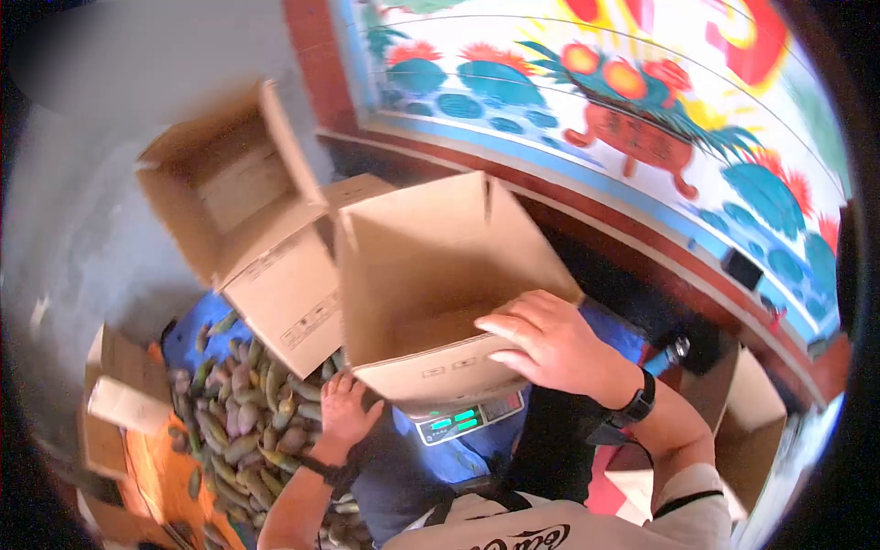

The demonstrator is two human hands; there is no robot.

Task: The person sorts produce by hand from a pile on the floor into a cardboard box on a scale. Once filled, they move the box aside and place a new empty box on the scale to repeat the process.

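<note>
An open cardboard box (431,357) stands in front of me on a digital scale (467,420) with lit green digits. My right hand (541,344) grips the box's near wall at the rim, fingers over the edge. Beside the box's near left corner, my left hand (346,408) has its fingers spread and holds nothing. Under and left of that hand lies a pile of oblong green and brownish vegetables (243,412). The bottom inside the box is in shadow.
Another open box (229,183) sits tilted on a closed carton (293,293) at the left. More cardboard boxes (128,403) stand at far left and at right (747,412). A painted wall (632,119) rises behind. A blue bottle-like object (667,356) lies at right.
</note>
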